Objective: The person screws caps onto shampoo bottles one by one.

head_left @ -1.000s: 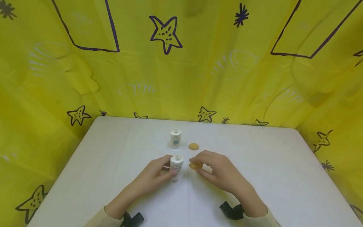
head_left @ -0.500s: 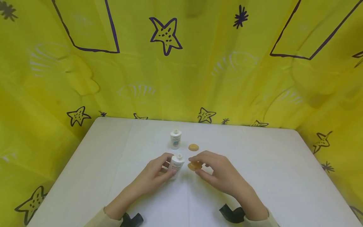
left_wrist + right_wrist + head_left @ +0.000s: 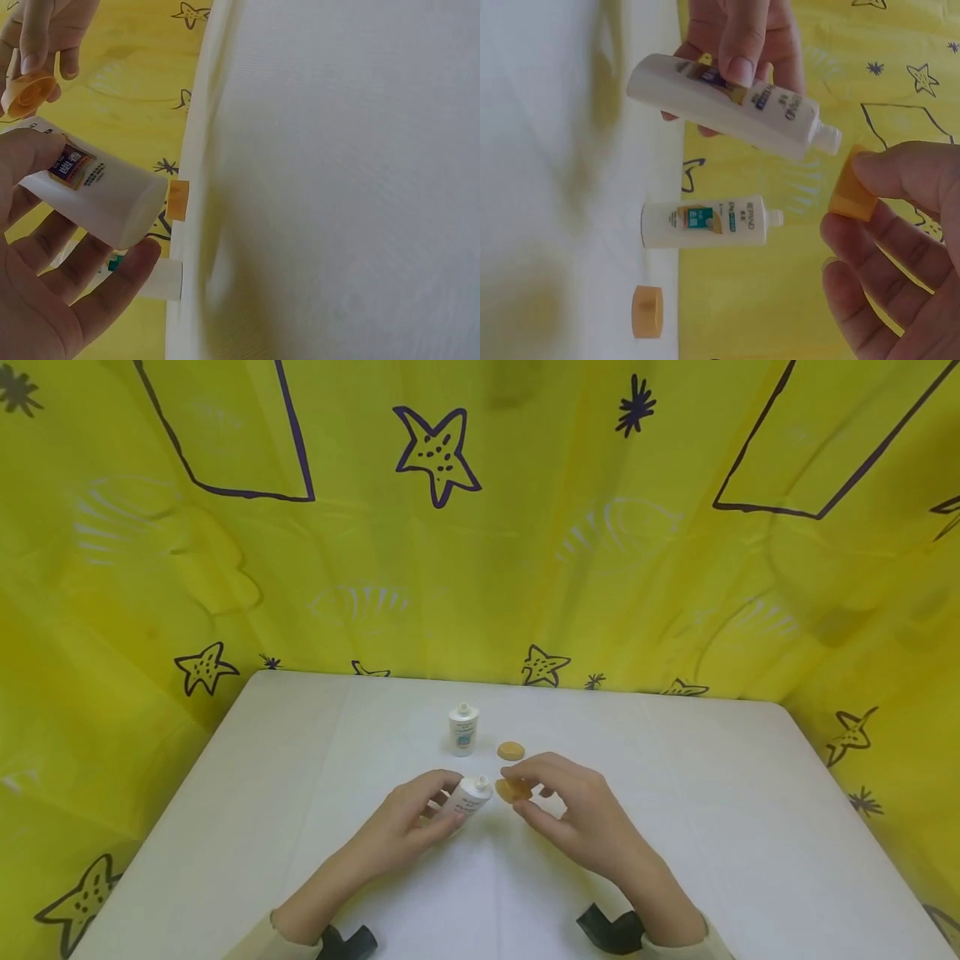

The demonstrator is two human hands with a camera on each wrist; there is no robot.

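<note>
Now, nearest to you, a black wrist mount (image 3: 611,931) sits by each pale sleeve (image 3: 273,939), and just past them both hands are busy. Your left hand (image 3: 408,818) grips the white bottle (image 3: 470,797), thumb across its label and fingers behind; the bottle leans to the right, its bare neck (image 3: 827,139) towards your other hand. There, your right hand (image 3: 570,802) pinches the orange cap (image 3: 853,187) between thumb and fingers, just beside the neck but apart from it in the right wrist view.

The step in hand appears to be matching cap to neck. To do it well, line up their axes before they touch: bring the hollow side, visible from the left wrist, squarely over the neck, or tip the bottle more upright. Hold its body firmly without squeezing, and let your right fingers make the fine corrections; a crooked start could jam.

Farther on, the second cap (image 3: 511,751) lies on the white table (image 3: 675,793) just past your right fingertips, so mind your knuckles. Behind it and to the left, the second bottle (image 3: 463,731) stands upright, also uncapped. A yellow curtain (image 3: 517,568) hangs at the back.
</note>
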